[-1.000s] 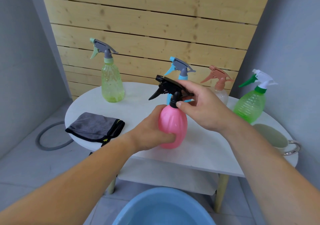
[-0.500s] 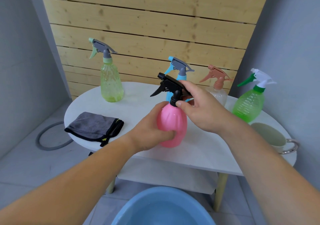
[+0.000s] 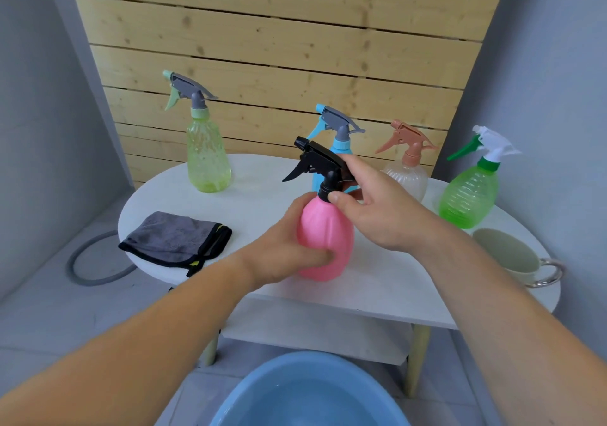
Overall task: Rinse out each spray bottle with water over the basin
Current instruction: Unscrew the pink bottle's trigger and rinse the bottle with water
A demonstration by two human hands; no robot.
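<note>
Head view: pink bottle (image 3: 325,241) stands upright near the tabletop (image 3: 262,195) edge, left hand (image 3: 285,248) in a full grip round its body, right hand (image 3: 377,209) pinching the black spray head (image 3: 320,163) at the collar. Best practice: twist the collar, hold the body steady, then tip over the basin (image 3: 308,399) below.

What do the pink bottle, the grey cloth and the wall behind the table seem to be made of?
Pink bottle: opaque plastic, smooth with a soft sheen and moulded ribs. Grey cloth: soft fabric, probably microfibre; matte, fuzzy nap, black stitched edge. Wall: pale bare wood planks; knots and grain show.
</note>
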